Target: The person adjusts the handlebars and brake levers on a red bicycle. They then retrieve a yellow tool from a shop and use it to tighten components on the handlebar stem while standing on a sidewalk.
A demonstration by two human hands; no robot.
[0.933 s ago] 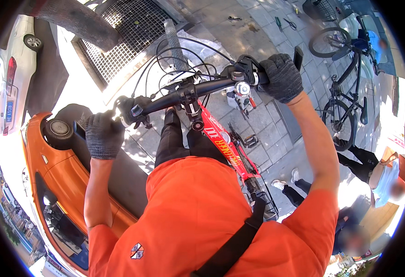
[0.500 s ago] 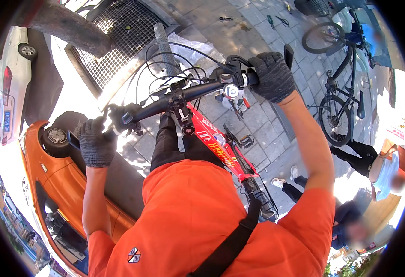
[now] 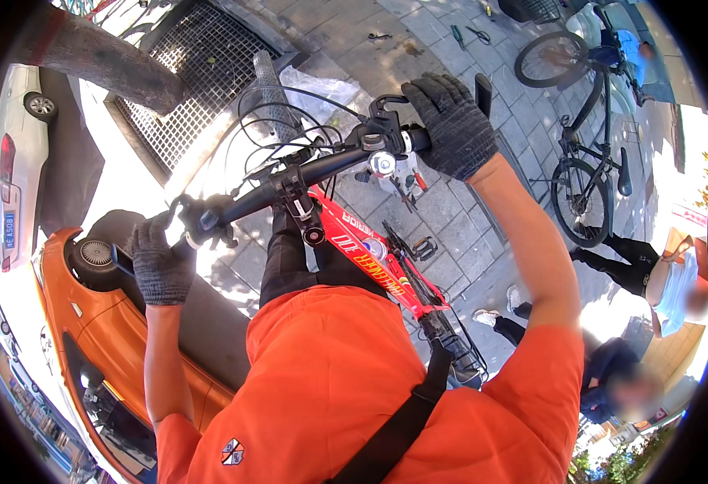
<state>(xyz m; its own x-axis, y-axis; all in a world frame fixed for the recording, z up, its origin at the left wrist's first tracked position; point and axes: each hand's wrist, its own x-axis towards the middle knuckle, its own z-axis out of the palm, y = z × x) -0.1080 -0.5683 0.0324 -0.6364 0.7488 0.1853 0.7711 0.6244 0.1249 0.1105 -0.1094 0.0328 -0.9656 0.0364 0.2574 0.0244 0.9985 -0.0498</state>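
Note:
My left hand, in a dark grey knit glove, is closed round the handlebar's left grip. My right hand, gloved alike, rests on the right grip, fingers bent over it toward the brake lever. The black handlebar runs diagonally between them, with a silver bell beside the right hand and looping cables above. Below it is a red bicycle frame; the front tyre points away from me. My dark-trousered legs stand left of the frame.
A tree trunk and metal grate are upper left. An orange car and white car flank the left. Tools lie on the paving. A dark bicycle and two people are at the right.
Both hands and the handlebar have shifted left, the right end also upward, tilting the bar more. My right hand's fingers now reach farther forward over the grip toward the lever.

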